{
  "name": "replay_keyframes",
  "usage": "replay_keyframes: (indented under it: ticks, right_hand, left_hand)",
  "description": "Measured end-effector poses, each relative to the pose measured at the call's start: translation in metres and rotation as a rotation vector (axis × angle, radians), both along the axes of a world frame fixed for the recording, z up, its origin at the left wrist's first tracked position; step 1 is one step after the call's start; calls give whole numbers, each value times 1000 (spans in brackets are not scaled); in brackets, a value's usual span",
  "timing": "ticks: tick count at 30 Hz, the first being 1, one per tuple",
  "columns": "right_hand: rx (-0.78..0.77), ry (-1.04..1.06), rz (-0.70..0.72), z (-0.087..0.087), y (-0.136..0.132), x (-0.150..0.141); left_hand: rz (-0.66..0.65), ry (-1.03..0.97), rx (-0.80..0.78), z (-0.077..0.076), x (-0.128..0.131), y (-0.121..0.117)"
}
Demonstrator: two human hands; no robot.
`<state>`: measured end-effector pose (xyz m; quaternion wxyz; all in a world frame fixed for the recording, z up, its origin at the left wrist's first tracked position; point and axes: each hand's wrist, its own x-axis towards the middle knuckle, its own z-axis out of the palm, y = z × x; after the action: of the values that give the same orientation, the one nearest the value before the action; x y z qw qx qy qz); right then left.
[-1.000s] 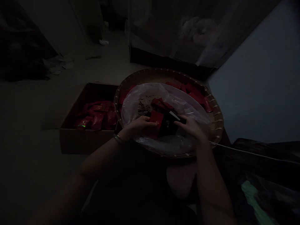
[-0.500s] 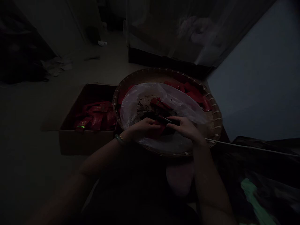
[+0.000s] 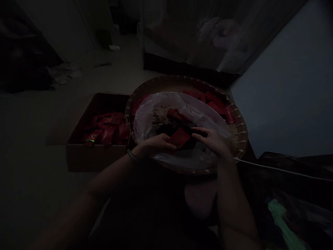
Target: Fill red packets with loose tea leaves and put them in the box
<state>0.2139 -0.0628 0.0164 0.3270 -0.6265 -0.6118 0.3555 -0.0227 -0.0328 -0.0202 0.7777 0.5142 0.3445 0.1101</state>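
Observation:
The light is very dim. My left hand [image 3: 159, 143] pinches a small flat red packet [image 3: 180, 138] by its left end, thumb on top, above a round woven basket tray [image 3: 240, 139]. At the packet's right end, the bent fingers of my right hand [image 3: 209, 139] close on something dark that I cannot make out. Beneath both hands, a translucent plastic sheet [image 3: 145, 111] lines the tray. Dark loose bits [image 3: 161, 114] lie on it, along with another red packet [image 3: 177, 114] just beyond my hands.
To the left of the tray stands an open cardboard box [image 3: 99, 156] holding several red packets [image 3: 108, 130]. More red packets [image 3: 215, 102] lie along the tray's far right rim. A pale cord [image 3: 281, 169] runs off to the right, below a light wall [image 3: 288, 93].
The red packet tipped down between my hands and now shows its flat face upward. A bright edge near my right fingers is no longer visible. My right hand shifted left, then back right.

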Motion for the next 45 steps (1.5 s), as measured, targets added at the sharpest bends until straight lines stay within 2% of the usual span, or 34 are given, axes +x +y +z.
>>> replay_keyframes:
  ticks: [4,10,13,16,20,27,35,40,45]
  right_hand:
    - [-40,31,16,-2,0,9]
    - [-66,104,-64,0,-4,16]
    - [-23,63,-44,1,-4,9]
    - [19,5,-22,1,-4,-1]
    - [64,18,-89,-2,-3,-6]
    - [68,36,-93,-9,-2,1]
    - [82,37,-107,-10,-1,1]
    - [64,31,-78,-13,0,8]
    - [29,-78,-83,-19,1,20]
  left_hand:
    - [34,-34,-60,-4,1,0]
    - [79,-51,-75,-8,2,0]
    - [64,-36,-31,-10,2,0]
    - [2,31,79,-8,1,0]
    - [-63,118,203,-2,0,0]
    - [-131,159,273,-6,-2,2]
    - [-139,152,288,-6,-3,4]
    - [-71,107,239,-11,-3,2]
    - [170,31,117,-12,0,5]
